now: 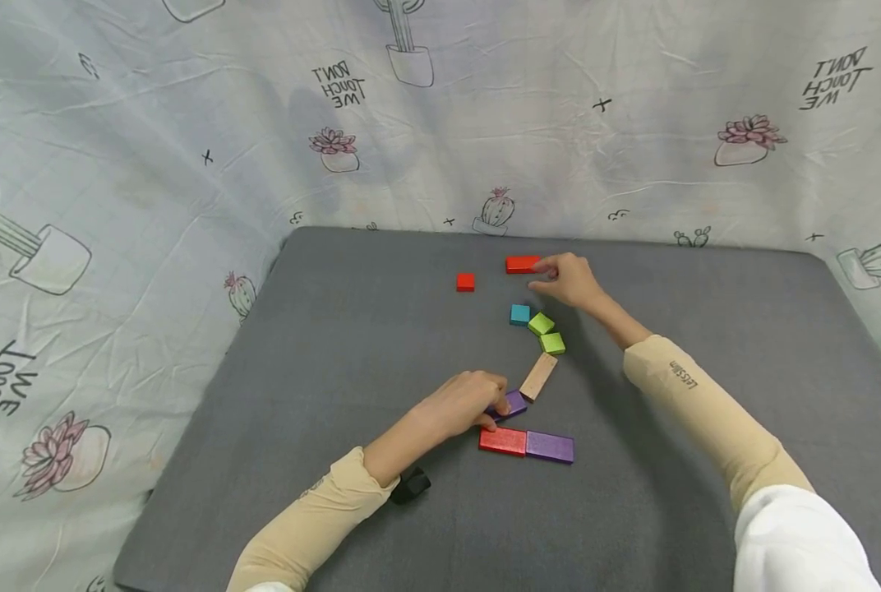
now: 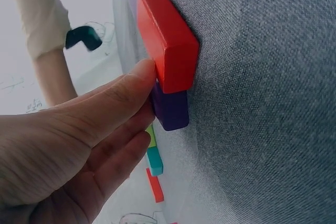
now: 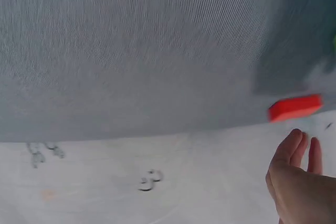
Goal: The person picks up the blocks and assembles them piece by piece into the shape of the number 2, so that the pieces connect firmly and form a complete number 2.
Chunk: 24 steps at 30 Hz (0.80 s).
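Observation:
My left hand (image 1: 464,404) grips a purple block (image 1: 515,404) low on the table, its thumb beside the neighbouring red block (image 1: 502,441). In the left wrist view the purple block (image 2: 171,109) shows partly behind the red block (image 2: 170,40), with the other fingers on its far side. Toward the table's back edge my right hand (image 1: 569,280) reaches to a long red block (image 1: 523,265). Its fingertips are right at the block's right end, thumb held apart from the fingers. The right wrist view shows the hand (image 3: 302,182) close by that red block (image 3: 295,107).
A second purple block (image 1: 550,446) abuts the near red one. Beyond the gripped block, a bare wood block (image 1: 539,376), two green blocks (image 1: 552,343) and a blue block (image 1: 519,314) form a curved row. A small red block (image 1: 466,282) lies farther back. A black object (image 1: 411,486) sits by the left forearm.

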Each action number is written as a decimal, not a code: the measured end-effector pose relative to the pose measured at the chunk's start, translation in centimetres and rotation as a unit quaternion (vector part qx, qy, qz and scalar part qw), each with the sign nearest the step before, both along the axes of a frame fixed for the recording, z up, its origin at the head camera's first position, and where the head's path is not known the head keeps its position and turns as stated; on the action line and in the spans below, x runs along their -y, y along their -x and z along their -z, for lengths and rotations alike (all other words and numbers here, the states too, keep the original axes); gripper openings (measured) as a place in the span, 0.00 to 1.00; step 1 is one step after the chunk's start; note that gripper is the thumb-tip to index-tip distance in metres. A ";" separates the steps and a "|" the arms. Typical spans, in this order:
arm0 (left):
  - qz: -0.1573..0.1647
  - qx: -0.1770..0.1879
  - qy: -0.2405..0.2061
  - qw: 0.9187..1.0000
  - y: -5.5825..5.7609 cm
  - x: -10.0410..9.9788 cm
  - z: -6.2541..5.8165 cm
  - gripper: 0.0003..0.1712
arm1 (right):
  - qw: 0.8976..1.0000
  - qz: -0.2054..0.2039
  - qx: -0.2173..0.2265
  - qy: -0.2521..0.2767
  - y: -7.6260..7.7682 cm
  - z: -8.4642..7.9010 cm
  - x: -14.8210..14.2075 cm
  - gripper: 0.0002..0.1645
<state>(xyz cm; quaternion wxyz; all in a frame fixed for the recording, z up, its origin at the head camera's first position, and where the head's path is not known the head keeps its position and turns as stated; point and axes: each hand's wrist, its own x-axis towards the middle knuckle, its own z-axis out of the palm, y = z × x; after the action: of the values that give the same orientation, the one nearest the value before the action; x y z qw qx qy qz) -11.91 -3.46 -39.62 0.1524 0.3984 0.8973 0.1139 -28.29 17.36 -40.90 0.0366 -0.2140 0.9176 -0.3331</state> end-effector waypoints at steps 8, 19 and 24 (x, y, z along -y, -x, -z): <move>-0.007 0.001 -0.004 1.000 -0.1 0.0 0.1 0.14 | 1.000 -0.022 -0.004 0.001 3.8 1.0 -0.1 0.23; -0.006 -0.003 0.000 1.000 -0.2 0.0 0.1 0.15 | 0.995 -0.039 0.003 -0.088 5.0 2.9 1.1 0.24; -0.007 -0.008 0.003 1.000 -0.3 -0.1 0.1 0.15 | 0.995 0.050 0.049 -0.070 4.8 2.4 0.9 0.24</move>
<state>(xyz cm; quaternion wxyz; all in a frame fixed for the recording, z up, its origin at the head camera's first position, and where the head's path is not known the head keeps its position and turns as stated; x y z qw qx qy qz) -11.64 -3.40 -39.69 0.1461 0.3922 0.9016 0.1091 -33.10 16.48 -43.30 0.0800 -0.1481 0.9452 -0.2796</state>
